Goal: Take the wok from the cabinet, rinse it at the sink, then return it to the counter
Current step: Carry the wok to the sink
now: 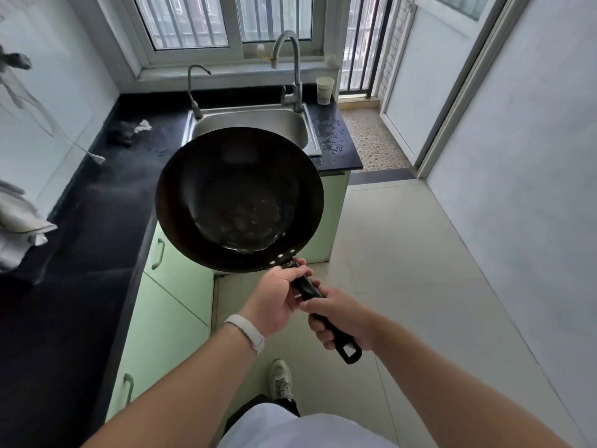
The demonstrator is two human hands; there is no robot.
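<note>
A black wok (239,198) hangs in the air in front of the steel sink (290,124), partly over the counter's front edge and the green cabinet. A little water pools at the low side of its bowl. Both hands grip its long black handle (350,350): my left hand (277,295) near the bowl, my right hand (339,318) further back. The tall faucet (290,59) stands behind the sink, with no water running from it.
The black counter (80,237) runs along the left, with a dark rag and crumpled paper (127,130) and folded cloths (19,231). A paper cup (324,90) stands right of the faucet. Green cabinets (168,302) sit below; tiled floor (420,270) lies to the right.
</note>
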